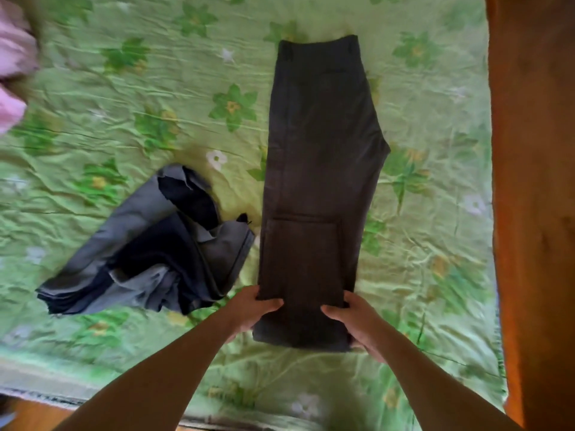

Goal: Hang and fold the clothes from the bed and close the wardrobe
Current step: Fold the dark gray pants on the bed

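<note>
Folding of trousers in hand, we judge. Far left of our fingers: pink cloth, piece count unclear. Just left of them: one crumpled grey garment. Left hand and right hand each grip the near folded end of one pair of dark trousers, thumbs on top. The rest lies flat beyond the fingertips on the green floral sheet. Next move likely calls for carrying this fold toward the waistband, edges square.
</note>
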Tool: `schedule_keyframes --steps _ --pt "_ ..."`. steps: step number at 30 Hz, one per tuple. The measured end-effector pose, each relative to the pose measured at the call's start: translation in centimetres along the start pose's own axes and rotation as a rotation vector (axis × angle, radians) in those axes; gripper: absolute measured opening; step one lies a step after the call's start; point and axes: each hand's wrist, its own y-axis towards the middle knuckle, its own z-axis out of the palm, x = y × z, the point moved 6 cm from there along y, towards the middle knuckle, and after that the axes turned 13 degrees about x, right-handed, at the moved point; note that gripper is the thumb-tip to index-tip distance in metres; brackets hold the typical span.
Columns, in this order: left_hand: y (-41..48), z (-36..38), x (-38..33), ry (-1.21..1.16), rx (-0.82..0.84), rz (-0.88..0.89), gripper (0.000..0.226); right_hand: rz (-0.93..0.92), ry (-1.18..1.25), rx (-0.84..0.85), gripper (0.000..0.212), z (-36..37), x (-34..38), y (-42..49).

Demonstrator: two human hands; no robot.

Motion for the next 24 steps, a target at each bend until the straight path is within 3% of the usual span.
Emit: schedule_keyframes --steps 2,5,12,15,17,19,24 --pt "0.9 -0.8 -2.3 -0.048 -0.057 0.106 0.025 -0.089 0.025 -0.085 0.008 -0.9 2.0 0.9" --pt "2.3 -1.7 -6.4 -0.09 -0.121 0.233 0.034 -0.225 0.043 -0.188 0.012 -2.1 6.3 2.7" --pt "1.9 -4.2 -19.3 -0.107 -0.171 0.54 0.025 -0.578 -0.055 -0.303 0.017 -4.1 20.8 0.7" --pt "4.5 -7.3 -23.3 -0.117 -0.197 0.475 0.034 -0.434 0.072 -0.14 0.007 -5.6 25.2 2.7" --pt "5.9 -8.0 -20.5 -0.066 -0.197 0.244 0.04 -0.176 -0.039 -0.055 0.017 -5.9 22.9 4.1" --pt "6.7 -7.7 -16.4 -0.072 -0.184 0.153 0.036 -0.022 -0.122 -0.029 0.024 -5.8 18.6 4.7" --pt "6.1 -6.6 -11.6 0.057 -0.228 0.167 0.02 -0.003 0.048 -0.031 0.018 -4.3 10.4 4.1"
